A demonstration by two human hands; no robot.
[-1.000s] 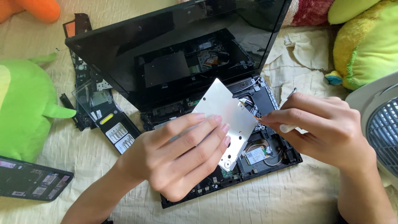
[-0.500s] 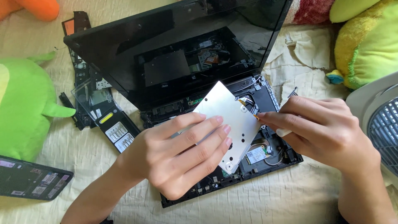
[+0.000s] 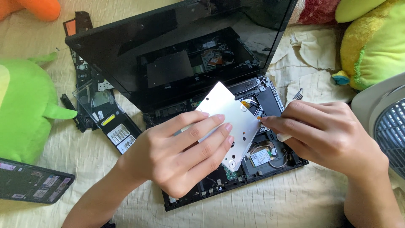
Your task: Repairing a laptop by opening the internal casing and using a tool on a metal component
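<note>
1. Your left hand [image 3: 179, 158] grips a flat silver metal drive caddy [image 3: 230, 122], tilted, fingers spread over its face, above the opened laptop base [image 3: 253, 169]. The caddy's lower left part is hidden under your fingers.
2. Your right hand [image 3: 325, 135] is closed around a thin white-handled tool [image 3: 283, 137]; only the handle end shows, the tip is hidden at the caddy's right edge, so you can't tell what kind of bit it has.
3. The laptop screen [image 3: 177, 55] is dark and reflects the internals. A small wireless card [image 3: 260, 157] shows in the base, just beside the caddy's lower corner.
4. Left of the laptop: a clear-lidded bit case [image 3: 107, 122], and a dark phone-like slab [image 3: 29, 181] cut off by the frame.
5. Green plush toy [image 3: 25, 109] at left and white fan [image 3: 386, 122] at right, both cropped.
</note>
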